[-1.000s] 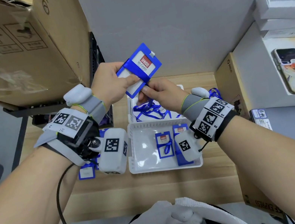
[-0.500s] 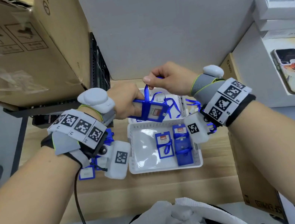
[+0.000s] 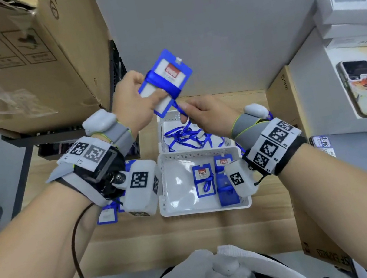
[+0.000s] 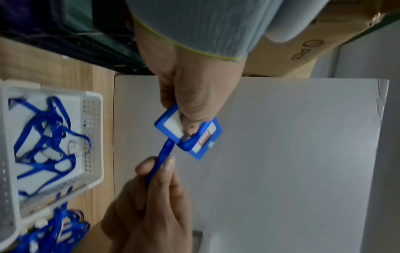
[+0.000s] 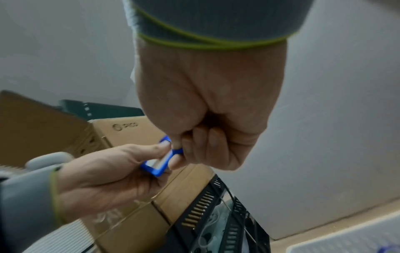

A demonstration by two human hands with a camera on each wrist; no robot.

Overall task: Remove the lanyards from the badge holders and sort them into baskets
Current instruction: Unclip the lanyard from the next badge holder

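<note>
A blue badge holder [image 3: 165, 82] with a white card is held up above the baskets by my left hand [image 3: 136, 100], thumb pressed on its face. A blue lanyard [image 3: 177, 102] is wrapped across the holder and runs down to my right hand [image 3: 200, 113], which pinches it just below. The left wrist view shows the holder [image 4: 188, 135] and the taut lanyard [image 4: 162, 157] between both hands. The far white basket [image 3: 159, 128] holds loose blue lanyards. The near white basket [image 3: 162, 191] holds blue badge holders.
A large cardboard box [image 3: 12, 61] on a black rack stands at the left. Another cardboard box [image 3: 281, 102] and a white shelf with a phone [image 3: 364, 87] are at the right. More blue badge holders [image 3: 106, 215] lie left of the near basket.
The badge holder went down toward the baskets, then my left hand raised it again. My right hand dropped from above the holder to just below it, pulling the lanyard taut.
</note>
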